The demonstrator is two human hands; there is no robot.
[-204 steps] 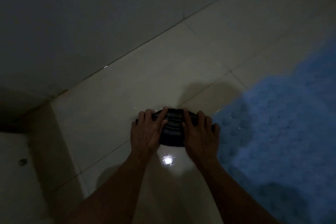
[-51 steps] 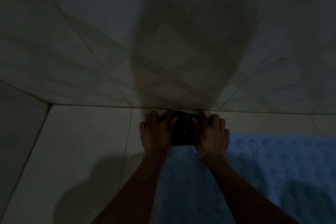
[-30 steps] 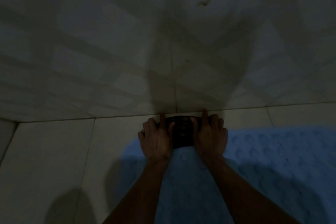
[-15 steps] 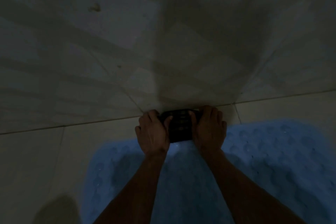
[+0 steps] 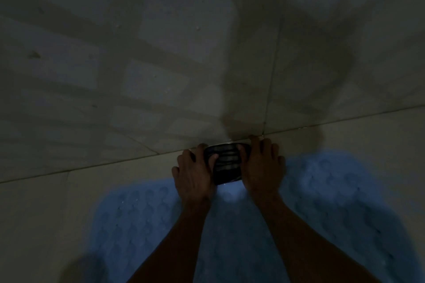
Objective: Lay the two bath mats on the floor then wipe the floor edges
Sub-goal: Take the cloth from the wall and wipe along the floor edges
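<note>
A dark striped cloth (image 5: 226,163) lies on the floor right against the seam where floor meets wall. My left hand (image 5: 194,173) presses its left side with spread fingers, the thumb lying over the cloth. My right hand (image 5: 262,167) presses the right side, fingertips touching the seam. A blue bath mat (image 5: 322,209) with a raised round pattern lies flat under my forearms, its far edge just short of the cloth. Only one mat is in view.
The tiled wall (image 5: 161,53) rises straight ahead, with a vertical grout line (image 5: 272,71) above my right hand. Pale floor tile (image 5: 41,213) stretches to the left of the mat. The room is dim and shadows fall across the wall.
Both hands have slid the cloth to the right along the wall seam; more of the mat's left end now shows. The hands keep the same pressing hold.
</note>
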